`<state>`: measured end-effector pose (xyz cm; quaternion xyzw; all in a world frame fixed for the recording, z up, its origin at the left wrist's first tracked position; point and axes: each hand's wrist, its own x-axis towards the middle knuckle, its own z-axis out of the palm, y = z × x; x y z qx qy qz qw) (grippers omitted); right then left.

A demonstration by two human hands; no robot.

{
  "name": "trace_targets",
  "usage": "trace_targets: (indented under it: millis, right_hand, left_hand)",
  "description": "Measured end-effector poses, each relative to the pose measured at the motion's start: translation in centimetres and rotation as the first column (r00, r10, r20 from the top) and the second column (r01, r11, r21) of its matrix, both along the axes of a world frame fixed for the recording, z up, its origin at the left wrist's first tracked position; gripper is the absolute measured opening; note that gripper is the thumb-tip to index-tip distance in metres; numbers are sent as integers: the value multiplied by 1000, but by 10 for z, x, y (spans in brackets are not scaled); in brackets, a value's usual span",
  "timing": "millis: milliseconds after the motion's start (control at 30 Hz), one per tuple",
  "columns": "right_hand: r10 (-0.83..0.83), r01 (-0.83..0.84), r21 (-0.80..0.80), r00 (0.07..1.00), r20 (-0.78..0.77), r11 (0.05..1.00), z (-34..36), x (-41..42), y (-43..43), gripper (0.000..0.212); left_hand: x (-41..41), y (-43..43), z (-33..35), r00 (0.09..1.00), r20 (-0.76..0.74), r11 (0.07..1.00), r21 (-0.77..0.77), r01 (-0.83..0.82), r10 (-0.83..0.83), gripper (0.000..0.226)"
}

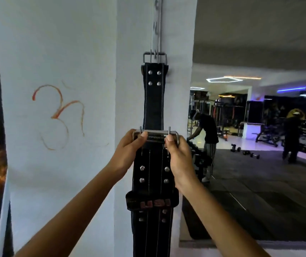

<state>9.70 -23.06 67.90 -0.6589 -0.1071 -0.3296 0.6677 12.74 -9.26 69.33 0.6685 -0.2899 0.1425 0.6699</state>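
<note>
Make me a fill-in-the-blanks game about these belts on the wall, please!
1. The left hand and the right hand grip the lower belt's metal ____.
2. The upper belt hangs from a ____ on the white pillar.
3. Both belts are coloured ____.
Missing words: buckle, hook, black.

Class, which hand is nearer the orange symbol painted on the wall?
Left. The left hand holds the end of the belt buckle nearest the orange symbol; the right hand holds its far end.
</note>
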Motion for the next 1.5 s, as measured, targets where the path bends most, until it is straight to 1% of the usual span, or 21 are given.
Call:
trace_targets:
  millis: [133,233,333,433,533,600,667,733,800,833,900,1000,1067,1133,1200,1267,1333,1400,1433,1500]
  right_hand:
    - [-53,52,20,995,90,998,52,12,-5,22]
    - [-98,100,-3,984,148,995,92,27,-6,25]
    - [-145,157,-49,971,192,986,135,48,-11,32]
    - [-173,196,-83,959,226,977,181,69,-16,35]
    - [-194,213,-68,957,218,975,226,91,-18,34]
    - [-187,199,-42,962,200,979,255,104,-17,35]
    - [-180,189,-28,962,206,982,282,114,-13,36]
    - [-180,188,-14,957,226,982,306,123,-9,36]
    - [-184,191,-8,955,233,981,322,132,-6,37]
    - [-194,202,-11,954,229,979,327,137,-5,37]
    - [-233,245,-30,949,215,969,330,148,-5,36]
    - [-263,278,-41,940,217,960,331,157,-8,36]
    - [-262,277,-36,939,223,960,329,159,-8,34]
    - [-251,265,-27,937,242,964,323,159,-7,32]
    - [-246,260,-15,930,274,965,314,156,-7,34]
    - [-266,287,-14,904,334,958,305,149,-7,34]
    - [-297,348,-67,873,388,935,299,142,-6,37]
    - [-342,440,-190,853,395,878,291,134,-5,46]
    - [-375,494,-264,840,392,829,286,130,-6,47]
    - [-444,605,-419,790,423,677,274,121,-7,47]
  left_hand:
    - [15,-4,56,988,152,997,55,-48,39,31]
    - [31,-6,99,971,225,993,71,-97,79,38]
    - [46,-9,143,957,273,990,74,-124,100,32]
    - [66,-9,187,941,316,987,64,-148,121,28]
    - [87,-14,227,928,344,984,48,-171,145,32]
    - [100,-21,251,906,371,976,1,-220,204,34]
    - [110,-28,275,879,383,958,-86,-272,284,36]
    - [119,-34,295,847,384,930,-180,-321,366,38]
    - [129,-38,309,827,370,904,-232,-359,423,39]
    - [134,-39,313,823,360,897,-227,-380,439,41]
    - [144,-39,316,808,342,877,-156,-454,479,47]
    - [152,-38,316,756,350,821,-79,-565,554,52]
    - [152,-37,315,749,361,819,-81,-568,555,48]
    - [148,-37,310,773,353,845,-119,-521,527,41]
    - [145,-37,300,785,373,867,-152,-474,495,38]
    - [144,-35,287,740,442,852,-129,-507,507,41]
    - [143,-32,272,668,513,806,-85,-586,540,47]
    - [136,-30,258,607,567,741,-10,-671,557,52]
    - [130,-28,252,595,585,710,45,-703,552,54]
    - [120,-21,241,585,629,634,182,-752,513,60]
